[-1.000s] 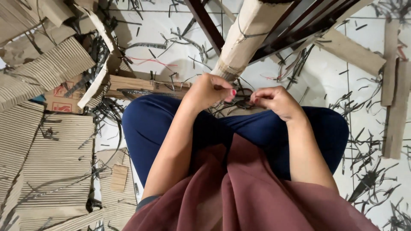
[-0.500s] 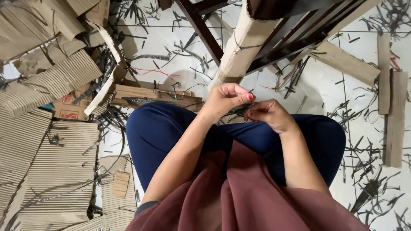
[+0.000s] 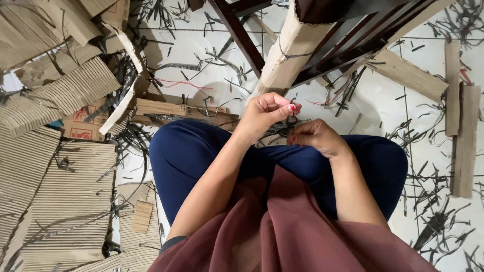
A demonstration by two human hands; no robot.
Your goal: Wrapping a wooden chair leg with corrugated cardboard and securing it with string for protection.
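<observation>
I sit cross-legged on a white tiled floor, knees in dark blue trousers. My left hand (image 3: 266, 113) is raised just below a cardboard-wrapped leg (image 3: 290, 50) of a dark wooden chair (image 3: 237, 30), and its fingertips pinch a thin dark strap (image 3: 294, 100). My right hand (image 3: 315, 138) is curled beside it, slightly lower, fingers pinched on the same thin strap. The two hands nearly touch. A dark strap band circles the cardboard wrap higher up.
Corrugated cardboard sheets (image 3: 60, 201) and torn pieces pile at the left. Flat cardboard strips (image 3: 464, 136) lie at the right. Several dark plastic strap offcuts (image 3: 433, 221) litter the floor. A small cardboard box (image 3: 80, 126) with red print sits at the left.
Both hands have lifted slightly and come closer together near the wrapped chair leg. The view has shifted a little; the leg now appears higher in frame.
</observation>
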